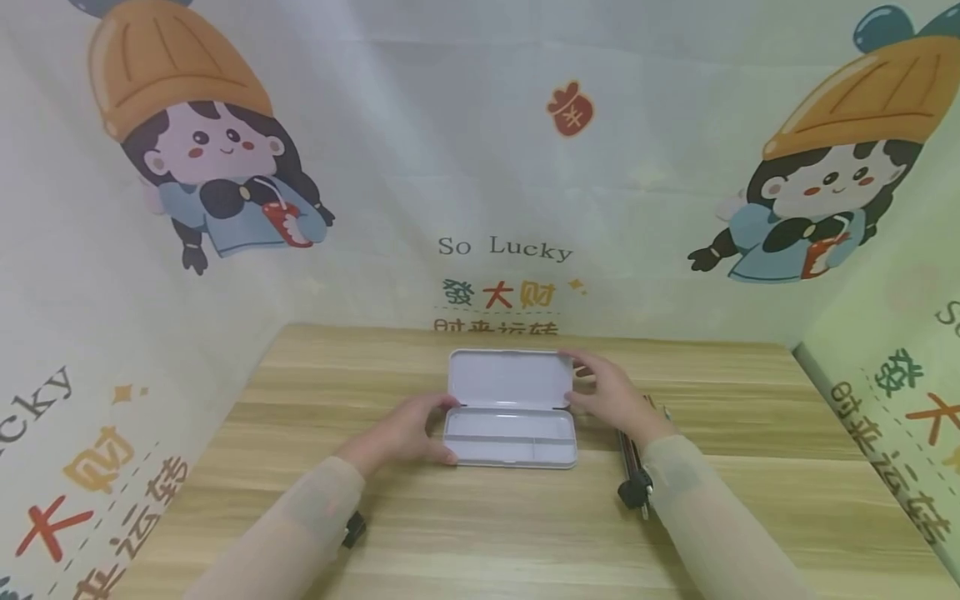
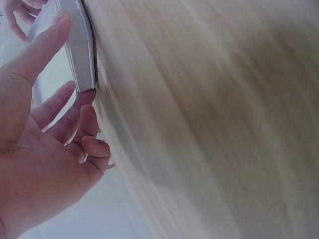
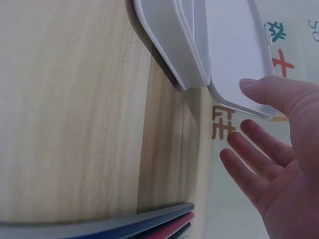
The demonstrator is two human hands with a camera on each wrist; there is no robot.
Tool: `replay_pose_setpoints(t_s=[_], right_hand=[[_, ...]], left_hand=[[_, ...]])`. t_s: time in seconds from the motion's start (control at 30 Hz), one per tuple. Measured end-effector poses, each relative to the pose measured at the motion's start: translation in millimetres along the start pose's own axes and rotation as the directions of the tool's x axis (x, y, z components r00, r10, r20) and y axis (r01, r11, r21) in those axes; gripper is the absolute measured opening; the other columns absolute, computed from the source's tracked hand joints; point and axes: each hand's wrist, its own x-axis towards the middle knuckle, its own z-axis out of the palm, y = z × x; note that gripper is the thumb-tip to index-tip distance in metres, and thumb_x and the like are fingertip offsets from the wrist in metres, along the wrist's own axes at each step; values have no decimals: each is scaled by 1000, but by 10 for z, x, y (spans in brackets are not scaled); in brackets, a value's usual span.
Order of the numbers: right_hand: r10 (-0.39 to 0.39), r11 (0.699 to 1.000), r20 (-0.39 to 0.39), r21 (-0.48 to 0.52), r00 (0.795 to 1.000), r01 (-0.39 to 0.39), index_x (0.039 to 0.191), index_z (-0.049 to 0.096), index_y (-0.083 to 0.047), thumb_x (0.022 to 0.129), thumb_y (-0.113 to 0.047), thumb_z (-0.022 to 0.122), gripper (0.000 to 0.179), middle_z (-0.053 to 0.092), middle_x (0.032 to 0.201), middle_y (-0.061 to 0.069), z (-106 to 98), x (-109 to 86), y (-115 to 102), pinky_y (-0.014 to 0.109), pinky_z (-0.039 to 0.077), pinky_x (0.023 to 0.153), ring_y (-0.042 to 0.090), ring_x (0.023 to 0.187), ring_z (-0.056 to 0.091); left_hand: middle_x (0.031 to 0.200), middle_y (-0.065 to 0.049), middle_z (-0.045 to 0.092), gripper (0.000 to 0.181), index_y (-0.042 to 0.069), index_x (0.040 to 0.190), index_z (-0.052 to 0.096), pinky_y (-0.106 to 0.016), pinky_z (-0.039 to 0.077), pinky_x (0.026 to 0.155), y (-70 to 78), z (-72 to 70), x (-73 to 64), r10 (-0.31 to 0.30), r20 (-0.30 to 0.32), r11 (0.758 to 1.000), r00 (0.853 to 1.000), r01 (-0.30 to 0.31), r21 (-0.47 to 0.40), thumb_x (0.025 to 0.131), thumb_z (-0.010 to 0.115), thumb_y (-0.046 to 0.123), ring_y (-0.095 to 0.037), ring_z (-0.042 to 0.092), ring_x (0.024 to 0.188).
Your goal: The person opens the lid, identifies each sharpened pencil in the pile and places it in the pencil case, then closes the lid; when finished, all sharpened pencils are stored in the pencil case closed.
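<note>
A white pencil case [image 1: 491,450] with its lid [image 1: 512,379] raised stands on the table. Dividers split its base into compartments, and nothing lies in them. My left hand [image 1: 408,429] grips the left end of the base, thumb at the front corner and fingers at the back, as the left wrist view shows. At the lid's right edge, my right hand [image 1: 618,396] pinches it. The right thumb [image 3: 264,92] presses the lid's inner face, the index finger is partly hidden behind it, and the other fingers are spread.
Several pens or pencils [image 1: 628,450] lie on the wooden table [image 1: 480,533] to the right of the case, partly under the right forearm. A printed cloth [image 1: 390,167] with cartoon figures hangs behind the table and along both sides.
</note>
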Motion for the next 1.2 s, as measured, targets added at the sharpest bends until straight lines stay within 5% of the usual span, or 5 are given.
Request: replay_pose_setpoints(t_s=[0.47, 0.73, 1.2], right_hand=[[-82, 996, -67, -39, 994, 80, 154, 49, -15, 93, -8, 75, 67, 54, 148, 18, -108, -279, -84, 54, 57, 101, 39, 123, 62], [-137, 990, -118, -5, 984, 137, 149, 51, -3, 91, -1, 75, 62, 54, 146, 24, -166, -477, 26, 59, 58, 96, 46, 119, 62], [-41, 998, -123, -50, 991, 35, 146, 53, 0, 95, -2, 70, 54, 56, 141, 28, -395, -748, 158, 62, 55, 98, 47, 119, 61]], left_hand=[[145, -16, 60, 85, 8, 140, 59, -53, 37, 122, 11, 17, 40, 12, 4, 1000, 1000, -12, 23, 65, 97, 24, -37, 52, 139], [147, -18, 57, 88, 7, 143, 56, -54, 36, 123, 4, 21, 24, 11, 23, 1000, 1000, -11, 22, 67, 96, 26, -38, 50, 141], [148, -19, 56, 87, 9, 142, 58, -54, 36, 123, -9, -9, -4, -4, 19, 999, 1000, 4, 37, 66, 97, 27, -39, 49, 141]])
